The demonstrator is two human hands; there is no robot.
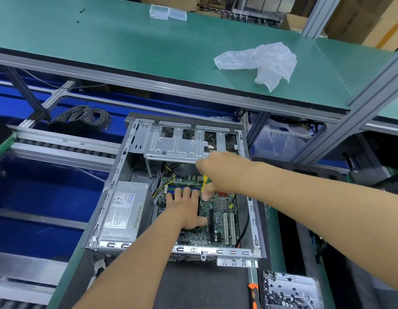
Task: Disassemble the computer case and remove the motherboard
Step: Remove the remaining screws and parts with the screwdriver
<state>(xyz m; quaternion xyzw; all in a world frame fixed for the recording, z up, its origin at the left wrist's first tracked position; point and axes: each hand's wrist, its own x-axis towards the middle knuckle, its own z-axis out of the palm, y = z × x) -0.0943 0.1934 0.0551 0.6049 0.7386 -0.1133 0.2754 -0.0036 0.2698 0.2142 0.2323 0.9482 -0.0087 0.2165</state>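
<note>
The case (117,210) lies open on the bench, the motherboard (218,210) seated inside, right of the power supply (122,210). The left hand (184,208) is pressed flat on the board — fingers straight. A green-yellow screwdriver (205,181) is gripped by the right hand (220,172), just above.

- A green-topped shelf (131,41) runs across above the bench, edged in aluminium framing (369,103).
- Crumpled clear plastic (263,63) lies on it; two small clear boxes (167,12) sit at its far edge.
- Cardboard cartons (358,16) are stacked behind.
- Below, blue panels (37,192) and a coil of grey cable (84,118).
</note>
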